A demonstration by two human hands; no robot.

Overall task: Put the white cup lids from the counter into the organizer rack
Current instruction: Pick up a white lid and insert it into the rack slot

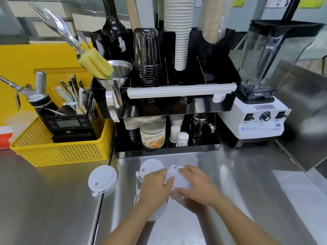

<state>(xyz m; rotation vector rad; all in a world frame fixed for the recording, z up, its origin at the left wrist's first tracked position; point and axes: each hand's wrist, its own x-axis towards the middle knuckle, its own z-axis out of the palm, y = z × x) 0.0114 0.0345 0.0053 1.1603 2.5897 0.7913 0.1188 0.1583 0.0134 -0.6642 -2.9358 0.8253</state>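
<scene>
Several white cup lids lie on the steel counter (247,183) in front of the black organizer rack (177,110). One lid (102,178) sits alone to the left. Another lid (150,166) lies flat behind my left hand (154,186). Both hands hold a small stack of lids (177,180) between them, just above the counter; my right hand (198,184) wraps it from the right, my left thumb presses it from the left. Another lid edge (154,213) shows under my left wrist.
A yellow basket (58,152) with a scale and utensils stands at the left. A white blender (261,103) stands right of the rack. The rack's top holds stacked cups; its lower shelf holds a can (153,135), small white bottles and metal cups.
</scene>
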